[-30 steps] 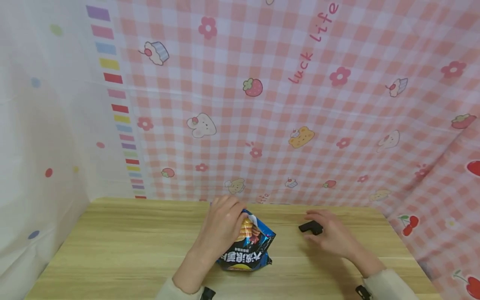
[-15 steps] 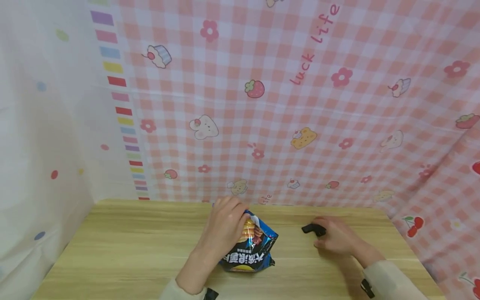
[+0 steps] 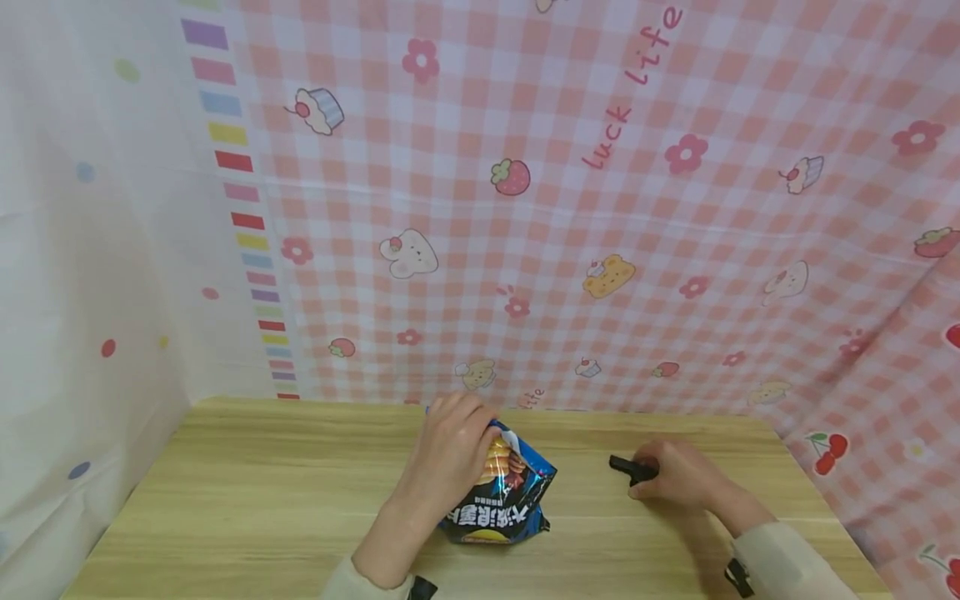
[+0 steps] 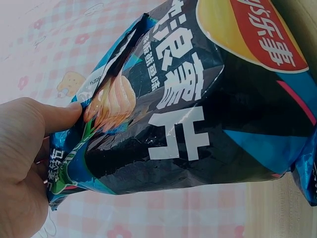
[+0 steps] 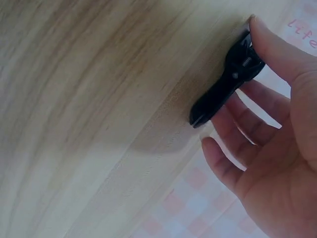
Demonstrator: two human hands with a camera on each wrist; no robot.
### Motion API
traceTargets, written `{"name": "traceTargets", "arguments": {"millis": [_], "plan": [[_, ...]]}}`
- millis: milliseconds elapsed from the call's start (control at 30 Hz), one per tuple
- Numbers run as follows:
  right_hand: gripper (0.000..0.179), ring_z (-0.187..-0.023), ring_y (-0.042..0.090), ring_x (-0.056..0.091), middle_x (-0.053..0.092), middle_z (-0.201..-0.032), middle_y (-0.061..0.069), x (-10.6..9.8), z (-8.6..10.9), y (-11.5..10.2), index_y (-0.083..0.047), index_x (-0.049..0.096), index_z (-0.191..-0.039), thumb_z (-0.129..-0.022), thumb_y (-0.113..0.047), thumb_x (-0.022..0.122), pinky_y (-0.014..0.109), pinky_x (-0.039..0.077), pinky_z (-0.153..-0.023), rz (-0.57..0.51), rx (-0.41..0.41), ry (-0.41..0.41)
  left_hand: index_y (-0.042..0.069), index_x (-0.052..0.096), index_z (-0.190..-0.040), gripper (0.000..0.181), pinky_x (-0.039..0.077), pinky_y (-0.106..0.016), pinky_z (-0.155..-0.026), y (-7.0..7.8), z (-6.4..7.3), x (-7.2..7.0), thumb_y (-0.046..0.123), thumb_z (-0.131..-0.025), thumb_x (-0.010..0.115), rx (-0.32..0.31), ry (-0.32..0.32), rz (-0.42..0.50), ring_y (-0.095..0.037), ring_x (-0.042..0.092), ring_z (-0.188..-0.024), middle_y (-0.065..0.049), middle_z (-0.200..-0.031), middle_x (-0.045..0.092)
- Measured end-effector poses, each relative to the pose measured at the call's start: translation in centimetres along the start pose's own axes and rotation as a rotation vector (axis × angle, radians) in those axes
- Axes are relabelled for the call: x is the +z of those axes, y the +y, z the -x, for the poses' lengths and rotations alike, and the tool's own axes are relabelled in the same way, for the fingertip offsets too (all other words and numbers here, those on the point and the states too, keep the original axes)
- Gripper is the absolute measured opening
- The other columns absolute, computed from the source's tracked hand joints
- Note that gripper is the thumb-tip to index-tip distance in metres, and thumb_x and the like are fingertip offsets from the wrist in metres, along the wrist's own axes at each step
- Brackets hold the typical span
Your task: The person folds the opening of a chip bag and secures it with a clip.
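Note:
My left hand (image 3: 450, 446) grips the folded top edge of a blue-and-black potato chip bag (image 3: 498, 508) on the table, left of my right hand. In the left wrist view the thumb (image 4: 64, 118) presses the bag's front while the other fingers go behind it. My right hand (image 3: 678, 475) holds a small black spring clip (image 3: 624, 467) to the right of the bag. Up close, in the right wrist view, the clip (image 5: 223, 87) shows a metal spring, with the thumb at its upper end and fingers behind it.
The wooden table (image 3: 262, 492) runs back to a pink checked cloth (image 3: 450, 208) with printed cupcakes and flowers. A white cloth with coloured dots (image 3: 97, 275) hangs at the left, and more checked cloth (image 3: 892, 392) covers the right side.
My right hand has closed its fingers on the spring clip and turned it, its free end now pointing up and left. My left hand and the chip bag keep their place.

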State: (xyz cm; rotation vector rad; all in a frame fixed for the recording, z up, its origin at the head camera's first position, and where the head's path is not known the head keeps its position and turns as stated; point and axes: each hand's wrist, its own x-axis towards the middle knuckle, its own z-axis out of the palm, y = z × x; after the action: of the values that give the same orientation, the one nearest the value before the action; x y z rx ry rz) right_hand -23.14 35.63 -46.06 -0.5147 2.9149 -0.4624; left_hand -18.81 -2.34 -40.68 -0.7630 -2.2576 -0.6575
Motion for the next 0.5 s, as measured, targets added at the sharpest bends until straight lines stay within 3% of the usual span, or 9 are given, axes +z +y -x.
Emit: {"name": "traceTargets", "arguments": {"millis": [233,500], "plan": [[0.043,-0.082,0.014,0.062,0.07,-0.091,-0.002,-0.06,0.05,-0.31,-0.01,0.076,-0.102,-0.078,-0.04,0.093,0.042,0.055,-0.074,-0.054,0.099,-0.049,0.004,0.077,-0.104,0.015,0.049,-0.036,-0.085,-0.12,0.04,0.04,0.008,-0.091,0.082,0.003,0.008,0.009,-0.021,0.063,-0.094,-0.003,-0.098,0.072],[0.034,-0.08,0.014,0.064,0.072,-0.093,0.002,-0.61,0.19,-0.56,-0.007,0.076,-0.098,-0.085,-0.036,0.087,0.037,0.055,-0.068,-0.129,0.112,-0.08,0.003,0.078,-0.104,0.015,0.049,-0.036,-0.085,-0.13,0.12,0.08,0.008,-0.091,0.082,0.006,0.005,0.003,-0.022,0.063,-0.095,-0.004,-0.098,0.072]]}}
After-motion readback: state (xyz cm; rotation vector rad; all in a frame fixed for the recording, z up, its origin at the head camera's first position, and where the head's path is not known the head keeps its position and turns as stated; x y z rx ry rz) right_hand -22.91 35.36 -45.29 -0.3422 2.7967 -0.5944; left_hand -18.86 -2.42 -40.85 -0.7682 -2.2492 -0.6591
